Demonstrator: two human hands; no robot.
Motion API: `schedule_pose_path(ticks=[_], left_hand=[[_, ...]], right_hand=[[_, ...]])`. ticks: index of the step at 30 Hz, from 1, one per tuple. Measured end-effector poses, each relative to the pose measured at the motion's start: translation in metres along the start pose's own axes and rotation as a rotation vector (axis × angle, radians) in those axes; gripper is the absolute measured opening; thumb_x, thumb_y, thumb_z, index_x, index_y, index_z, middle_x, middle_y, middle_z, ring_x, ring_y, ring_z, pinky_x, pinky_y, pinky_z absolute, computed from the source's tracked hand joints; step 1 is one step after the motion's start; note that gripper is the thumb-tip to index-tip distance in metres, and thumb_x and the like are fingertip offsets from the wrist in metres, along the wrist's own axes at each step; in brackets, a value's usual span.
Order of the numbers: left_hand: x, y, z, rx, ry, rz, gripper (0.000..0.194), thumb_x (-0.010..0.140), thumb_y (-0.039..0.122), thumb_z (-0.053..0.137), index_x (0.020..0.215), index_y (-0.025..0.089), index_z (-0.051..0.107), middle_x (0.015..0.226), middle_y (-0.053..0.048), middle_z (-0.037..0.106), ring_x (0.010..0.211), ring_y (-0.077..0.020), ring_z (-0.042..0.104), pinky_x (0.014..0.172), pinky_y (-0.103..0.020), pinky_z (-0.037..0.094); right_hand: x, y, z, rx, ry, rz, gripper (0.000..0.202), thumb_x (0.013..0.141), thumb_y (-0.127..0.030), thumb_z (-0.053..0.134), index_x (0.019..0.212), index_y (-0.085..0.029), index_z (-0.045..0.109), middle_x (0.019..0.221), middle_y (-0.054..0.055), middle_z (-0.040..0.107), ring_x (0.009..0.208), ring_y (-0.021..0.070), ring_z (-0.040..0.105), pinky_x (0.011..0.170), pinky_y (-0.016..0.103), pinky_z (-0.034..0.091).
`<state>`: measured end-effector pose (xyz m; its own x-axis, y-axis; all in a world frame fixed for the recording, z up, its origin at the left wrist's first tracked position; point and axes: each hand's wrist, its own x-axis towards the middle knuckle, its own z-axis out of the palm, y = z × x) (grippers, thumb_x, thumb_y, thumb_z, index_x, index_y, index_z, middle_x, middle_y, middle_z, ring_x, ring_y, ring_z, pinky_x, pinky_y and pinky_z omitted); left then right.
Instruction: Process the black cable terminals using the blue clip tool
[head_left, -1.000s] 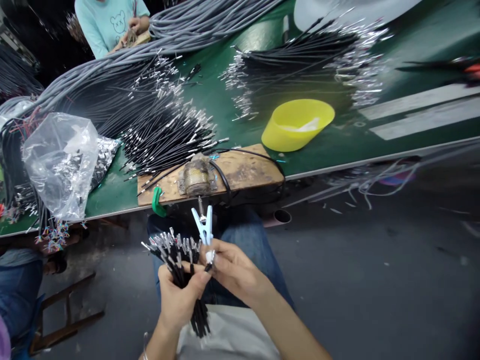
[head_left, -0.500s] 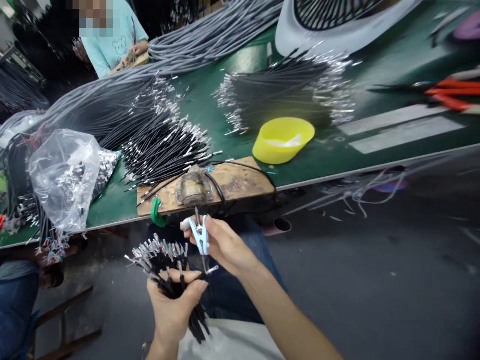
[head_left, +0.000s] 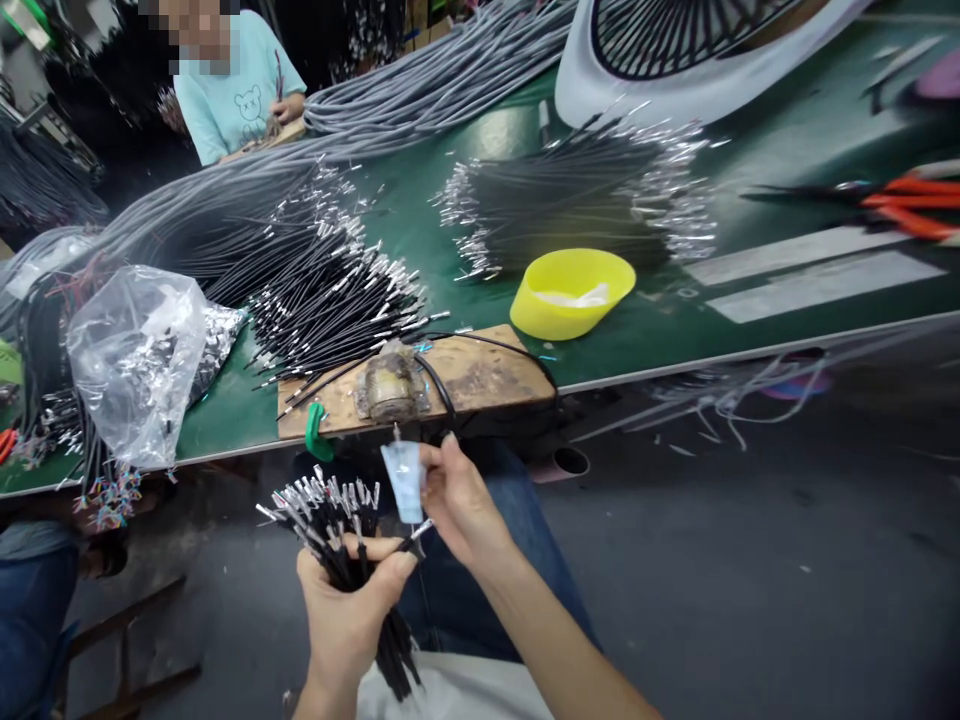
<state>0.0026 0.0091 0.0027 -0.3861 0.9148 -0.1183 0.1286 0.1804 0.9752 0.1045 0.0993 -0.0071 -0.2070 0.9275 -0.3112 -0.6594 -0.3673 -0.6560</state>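
My left hand (head_left: 349,610) is closed round a bundle of short black cables (head_left: 334,520) with silver, stripped ends fanning upward. Between its thumb and forefinger one cable (head_left: 421,532) sticks out to the right, its shiny tip just under the light-blue clip (head_left: 406,480). That clip hangs at the end of a thin shaft from a small motor (head_left: 391,388), and it is smeared as if spinning. Close by its right side is my right hand (head_left: 463,500), thumb raised and fingers loosely bent, seemingly holding nothing. Some fingertips are partly hidden by the blurred clip.
The motor sits on a wooden board (head_left: 491,375) at the bench edge, near a green clamp (head_left: 316,432). Around it lie black cable piles (head_left: 337,300), a yellow cup (head_left: 559,310), a plastic bag (head_left: 135,360) and orange-handled pliers (head_left: 911,205). A co-worker (head_left: 232,100) sits across.
My right hand has drawn slightly right, off the light-blue clip, which was sharp with its jaws visible and is now blurred. The left hand still grips the cable bundle.
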Motion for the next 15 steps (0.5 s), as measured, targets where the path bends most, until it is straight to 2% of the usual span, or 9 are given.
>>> schedule_pose_path(ticks=[3,5,7,9,11,12,15], left_hand=[[-0.004,-0.006,-0.004,0.002,-0.016,-0.048,0.021,0.061,0.038,0.077,0.061,0.017,0.076,0.051,-0.006,0.067,0.046,-0.0177,0.059,0.048,-0.030,0.050],[-0.008,-0.008,-0.004,-0.011,-0.055,-0.107,0.026,0.064,0.039,0.074,0.072,0.015,0.078,0.041,-0.003,0.060,0.036,-0.0134,0.051,0.040,-0.026,0.044],[-0.012,-0.007,-0.004,-0.021,-0.107,-0.163,0.033,0.070,0.039,0.069,0.088,0.013,0.078,0.036,0.001,0.053,0.033,-0.0108,0.045,0.038,-0.024,0.040],[-0.014,-0.004,-0.003,-0.017,-0.148,-0.193,0.031,0.074,0.034,0.065,0.090,0.011,0.077,0.038,0.001,0.052,0.036,-0.0097,0.045,0.041,-0.023,0.039],[-0.015,0.000,-0.002,-0.002,-0.181,-0.204,0.023,0.073,0.029,0.065,0.075,0.010,0.077,0.041,0.001,0.052,0.038,-0.0084,0.044,0.042,-0.021,0.037],[-0.014,0.002,-0.002,0.005,-0.202,-0.211,0.020,0.071,0.026,0.066,0.067,0.009,0.076,0.042,0.001,0.051,0.039,-0.0077,0.042,0.042,-0.020,0.035],[-0.011,0.005,0.000,0.016,-0.236,-0.230,0.022,0.067,0.021,0.067,0.050,0.008,0.067,0.042,0.003,0.046,0.042,-0.0055,0.035,0.041,-0.019,0.028]], right_hand=[[-0.008,0.001,-0.017,-0.125,0.057,-0.087,0.056,0.060,-0.067,0.066,0.044,-0.018,0.044,0.046,-0.005,0.039,0.045,0.0080,0.033,0.042,0.022,0.029],[-0.018,0.002,-0.026,-0.256,0.080,-0.185,0.051,0.067,-0.060,0.066,0.046,-0.018,0.045,0.047,-0.004,0.039,0.046,0.0091,0.034,0.044,0.023,0.030],[-0.033,0.003,-0.029,-0.426,0.113,-0.377,0.040,0.076,-0.045,0.064,0.052,-0.018,0.048,0.051,-0.004,0.041,0.049,0.0102,0.037,0.046,0.023,0.031],[-0.047,0.003,-0.027,-0.624,0.112,-0.603,0.022,0.081,-0.028,0.062,0.062,-0.019,0.056,0.058,-0.003,0.046,0.053,0.0109,0.041,0.049,0.023,0.033],[-0.059,0.002,-0.020,-0.825,0.000,-0.742,0.005,0.079,-0.019,0.063,0.075,-0.020,0.062,0.068,-0.001,0.052,0.061,0.0125,0.047,0.054,0.023,0.038],[-0.063,0.001,-0.017,-0.905,-0.091,-0.758,0.003,0.079,-0.017,0.063,0.079,-0.020,0.063,0.072,0.000,0.053,0.065,0.0137,0.049,0.058,0.024,0.040],[-0.067,-0.002,-0.010,-1.000,-0.264,-0.688,0.008,0.082,-0.014,0.058,0.076,-0.018,0.061,0.074,0.001,0.053,0.070,0.0152,0.052,0.062,0.025,0.043]])
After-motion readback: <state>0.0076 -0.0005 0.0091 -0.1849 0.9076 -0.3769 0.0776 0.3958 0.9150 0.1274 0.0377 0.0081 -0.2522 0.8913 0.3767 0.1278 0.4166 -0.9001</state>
